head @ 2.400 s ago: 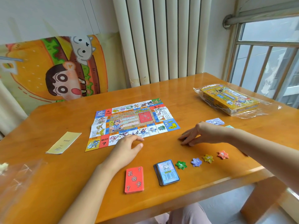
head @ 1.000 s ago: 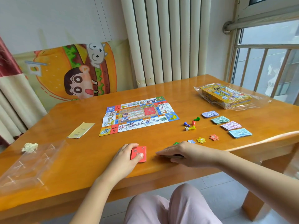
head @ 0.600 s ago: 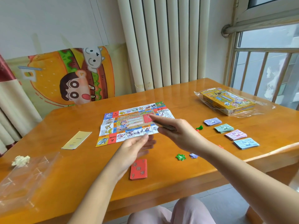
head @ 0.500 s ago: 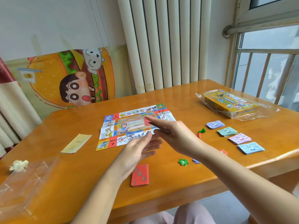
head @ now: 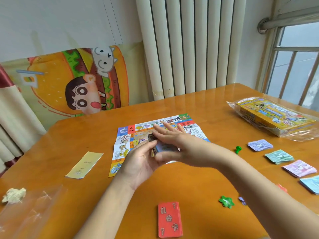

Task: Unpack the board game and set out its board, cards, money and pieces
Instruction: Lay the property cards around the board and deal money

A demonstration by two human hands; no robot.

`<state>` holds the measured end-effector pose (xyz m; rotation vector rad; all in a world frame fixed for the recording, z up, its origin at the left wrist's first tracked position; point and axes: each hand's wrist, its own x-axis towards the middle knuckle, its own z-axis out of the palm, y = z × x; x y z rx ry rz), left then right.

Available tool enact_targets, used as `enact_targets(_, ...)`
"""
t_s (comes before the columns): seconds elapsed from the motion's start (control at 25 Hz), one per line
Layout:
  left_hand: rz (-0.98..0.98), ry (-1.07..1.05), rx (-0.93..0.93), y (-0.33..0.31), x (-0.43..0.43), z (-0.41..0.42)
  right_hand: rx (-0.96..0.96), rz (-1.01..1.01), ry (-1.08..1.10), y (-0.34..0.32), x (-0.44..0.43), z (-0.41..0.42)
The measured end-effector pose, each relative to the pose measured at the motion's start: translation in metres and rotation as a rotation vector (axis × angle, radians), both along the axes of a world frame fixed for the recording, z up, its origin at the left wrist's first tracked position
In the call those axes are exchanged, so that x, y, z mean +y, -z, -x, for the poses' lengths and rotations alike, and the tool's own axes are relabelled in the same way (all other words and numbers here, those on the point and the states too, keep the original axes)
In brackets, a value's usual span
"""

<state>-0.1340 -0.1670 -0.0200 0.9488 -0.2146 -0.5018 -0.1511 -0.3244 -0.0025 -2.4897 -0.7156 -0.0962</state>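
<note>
The colourful game board [head: 123, 144] lies unfolded in the middle of the wooden table [head: 198, 104]. Above its near part both hands meet on a deck of blue cards [head: 164, 147]. My left hand [head: 140, 163] cups the deck from below with its thumb on the edge. My right hand [head: 179, 144] lies over the deck, its fingers stretched forward and its thumb against the near side. A red card deck [head: 170, 221] lies near the front edge. Purple [head: 259, 144], green [head: 278, 156], pink [head: 299, 168] and blue [head: 310, 184] money stacks lie in a row on the right.
The yellow game box [head: 274, 116] in plastic wrap sits far right. A green pawn [head: 238, 149], a green star token [head: 226, 201] and a purple token [head: 242, 200] lie by my right forearm. A yellow leaflet [head: 84, 164], clear wrap [head: 25, 213] and crumpled paper [head: 13, 195] lie left.
My right hand lifted the blue deck from the table's front edge and carried it up over the board. My left hand left the red deck and came up to take the blue deck.
</note>
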Motion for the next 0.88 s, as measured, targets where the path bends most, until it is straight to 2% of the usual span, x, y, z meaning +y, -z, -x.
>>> enact_targets(0.08,0.0,-0.035,-0.008,0.001,0.0,-0.01,0.001,-0.13,0.044,-0.005,-0.005,-0.005)
enact_targets(0.2,-0.005,-0.1,-0.049,0.007,-0.004,-0.019,0.018,-0.451,0.244,0.002,-0.01,-0.007)
enact_targets(0.28,-0.044,-0.092,-0.113,0.011,-0.003,-0.018,0.034,-0.591,0.374,0.011,-0.012,-0.006)
enact_targets(0.48,-0.171,-0.113,-0.253,0.017,0.007,-0.019,0.149,-0.87,0.421,0.025,-0.007,-0.001)
enact_targets(0.88,-0.19,-0.187,-0.259,0.025,0.007,-0.015,0.211,-0.784,0.409,0.027,0.012,0.005)
